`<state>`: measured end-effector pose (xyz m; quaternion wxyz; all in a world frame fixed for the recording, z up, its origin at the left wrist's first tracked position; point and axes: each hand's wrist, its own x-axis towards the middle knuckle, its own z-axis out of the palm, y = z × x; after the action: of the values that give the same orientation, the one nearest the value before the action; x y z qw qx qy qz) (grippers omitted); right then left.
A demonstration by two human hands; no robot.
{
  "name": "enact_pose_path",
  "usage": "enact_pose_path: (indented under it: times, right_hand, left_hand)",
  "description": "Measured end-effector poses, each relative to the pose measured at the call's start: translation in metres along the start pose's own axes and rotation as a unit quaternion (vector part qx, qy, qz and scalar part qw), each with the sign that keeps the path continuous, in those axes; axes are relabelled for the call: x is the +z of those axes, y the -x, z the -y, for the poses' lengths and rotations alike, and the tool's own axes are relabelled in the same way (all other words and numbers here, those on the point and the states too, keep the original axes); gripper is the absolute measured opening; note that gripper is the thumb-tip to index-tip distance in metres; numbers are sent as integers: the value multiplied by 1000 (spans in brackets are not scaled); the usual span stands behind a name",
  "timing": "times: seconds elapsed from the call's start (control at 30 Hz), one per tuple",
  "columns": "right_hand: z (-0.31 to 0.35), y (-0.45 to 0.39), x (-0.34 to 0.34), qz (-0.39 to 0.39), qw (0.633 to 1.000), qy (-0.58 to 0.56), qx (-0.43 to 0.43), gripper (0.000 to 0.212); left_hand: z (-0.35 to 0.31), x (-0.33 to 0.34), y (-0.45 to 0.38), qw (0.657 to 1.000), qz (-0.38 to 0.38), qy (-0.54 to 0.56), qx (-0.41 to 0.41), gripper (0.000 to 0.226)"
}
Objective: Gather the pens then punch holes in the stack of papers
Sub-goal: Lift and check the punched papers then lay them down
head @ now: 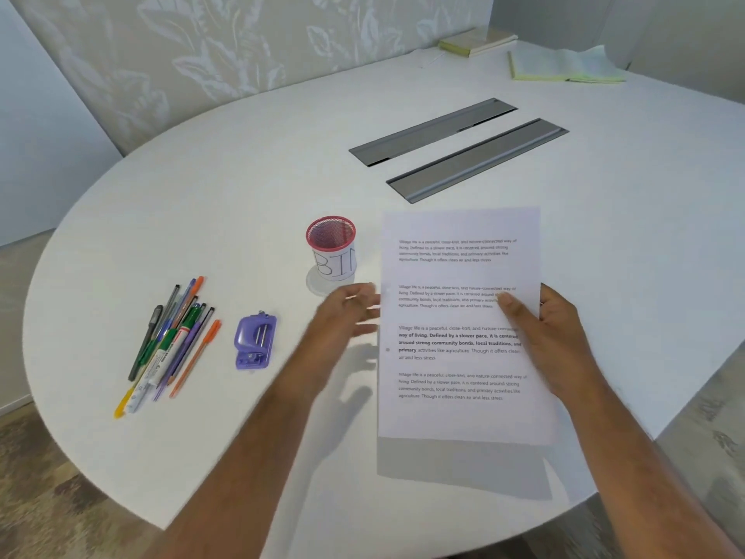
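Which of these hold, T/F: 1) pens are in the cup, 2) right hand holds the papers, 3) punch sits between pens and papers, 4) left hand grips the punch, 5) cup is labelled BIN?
1. Pens are in the cup. False: the pens lie loose on the table, left of the cup.
2. Right hand holds the papers. True: the right hand grips the right edge of the papers.
3. Punch sits between pens and papers. True: the punch lies there.
4. Left hand grips the punch. False: the left hand is blurred beside the papers, fingers spread, holding nothing.
5. Cup is labelled BIN. True.
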<state>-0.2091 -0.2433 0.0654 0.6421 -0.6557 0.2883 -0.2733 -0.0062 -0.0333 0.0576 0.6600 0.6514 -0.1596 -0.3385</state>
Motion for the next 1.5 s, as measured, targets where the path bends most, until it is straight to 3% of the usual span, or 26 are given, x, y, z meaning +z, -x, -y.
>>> enact_pose_path:
  times: [0.1,0.27,0.53,0.83,1.1,1.2,1.3,1.4,1.5]
  right_hand:
    - [12,1,0,2,1000,-29,-5,24]
    - [36,3,-9,-42,997,4,-57,17]
    - [63,2,-28,-110,981,-9,-162,13]
    - [-5,6,-43,-103,992,27,-63,20]
    - [34,1,-58,-79,987,82,-112,15]
    - [56,-3,-68,-87,974,142,-154,22]
    - [76,-8,-77,-77,964,198,-163,22]
    - [90,-11,-81,-43,953,249,-168,7]
    - [99,-10,-81,-10,943,277,-186,6]
  left_hand:
    - [-10,33,3,994,84,70,-7,38]
    - [-38,62,6,995,32,-10,93,21]
    - [-76,89,7,980,35,-53,191,20]
    - [-23,88,-5,989,61,-89,103,22]
    - [-56,90,-12,984,19,-60,167,34]
    - [-80,88,-13,964,-60,-84,247,63]
    - [-101,84,-4,905,-150,-204,341,81]
    - [-120,86,12,841,-164,-333,394,75]
    - [-130,94,24,814,-121,-382,420,63]
